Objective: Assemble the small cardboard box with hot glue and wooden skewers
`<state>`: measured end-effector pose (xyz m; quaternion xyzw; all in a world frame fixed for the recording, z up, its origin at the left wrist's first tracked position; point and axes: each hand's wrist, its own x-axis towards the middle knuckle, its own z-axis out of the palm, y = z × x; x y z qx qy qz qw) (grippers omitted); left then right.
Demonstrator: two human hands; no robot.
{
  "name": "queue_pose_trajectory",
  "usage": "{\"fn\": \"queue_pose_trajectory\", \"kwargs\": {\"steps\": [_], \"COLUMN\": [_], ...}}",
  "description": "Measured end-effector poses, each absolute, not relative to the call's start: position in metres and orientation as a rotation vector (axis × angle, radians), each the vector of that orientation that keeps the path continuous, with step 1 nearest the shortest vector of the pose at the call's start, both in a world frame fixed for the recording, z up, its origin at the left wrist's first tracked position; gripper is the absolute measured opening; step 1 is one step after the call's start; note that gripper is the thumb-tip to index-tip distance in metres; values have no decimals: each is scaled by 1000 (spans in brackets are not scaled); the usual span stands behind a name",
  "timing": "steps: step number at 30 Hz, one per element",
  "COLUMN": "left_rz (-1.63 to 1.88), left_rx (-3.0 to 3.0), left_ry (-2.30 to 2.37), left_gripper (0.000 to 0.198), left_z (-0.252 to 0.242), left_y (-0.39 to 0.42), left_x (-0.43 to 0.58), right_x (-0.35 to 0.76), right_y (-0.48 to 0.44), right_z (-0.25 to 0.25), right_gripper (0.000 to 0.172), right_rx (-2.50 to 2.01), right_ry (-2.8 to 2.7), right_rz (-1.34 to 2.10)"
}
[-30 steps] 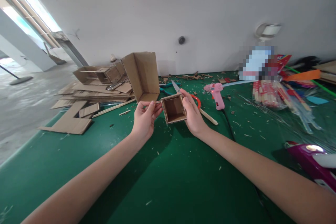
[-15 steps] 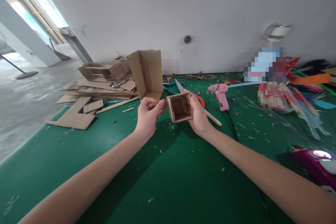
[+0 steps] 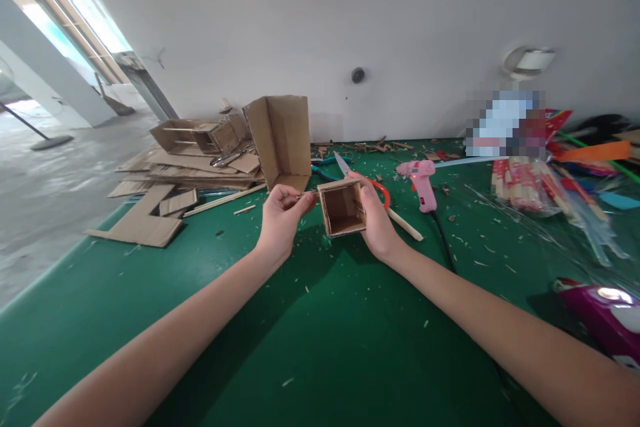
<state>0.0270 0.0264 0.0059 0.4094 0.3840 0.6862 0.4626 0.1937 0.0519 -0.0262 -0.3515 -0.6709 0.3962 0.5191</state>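
Note:
A small open cardboard box (image 3: 345, 219) is gripped at its right side by my right hand (image 3: 377, 220), its opening facing me. My left hand (image 3: 283, 219) is closed in a pinch at the box's left edge. Between its thumb and finger is something thin and small that I cannot make out. Behind the box lie scissors (image 3: 342, 163) with orange handles, partly hidden by my right hand. A wooden stick (image 3: 406, 224) rests to the right of that hand. Farther right, a pink hot glue gun (image 3: 424, 185) stands on the green table (image 3: 320, 347).
Cardboard pieces (image 3: 150, 217) and a cardboard frame (image 3: 185, 137) are piled at the left. A folded cardboard panel (image 3: 285, 140) stands behind my left hand. Bundled sticks (image 3: 525, 185) lie at the right, with a purple device (image 3: 595, 313) nearer me. Scraps line the wall.
The box has tilted slightly in my right hand, and its printed inner side shows less. My left hand stays beside its left edge, still pinching.

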Motion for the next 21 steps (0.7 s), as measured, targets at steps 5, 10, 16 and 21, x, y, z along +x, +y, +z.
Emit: {"fn": "queue_pose_trajectory", "kwargs": {"steps": [5, 10, 16, 21], "left_rz": [1659, 1478, 1204, 1074], "left_rx": [1076, 1315, 1635, 1776], "left_ry": [1003, 1112, 1216, 1260], "left_gripper": [29, 22, 7, 7], "left_z": [2, 6, 7, 0], "left_y": [28, 28, 28, 27], "left_x": [23, 18, 21, 26], "right_x": [194, 205, 222, 226], "right_y": [50, 50, 52, 46], "right_z": [-22, 4, 45, 58], "right_gripper": [52, 45, 33, 32], "right_rx": [-800, -829, -866, -937], "right_ry": [-1435, -1477, -1778, -2017], "right_rz": [1058, 1039, 839, 751]}}
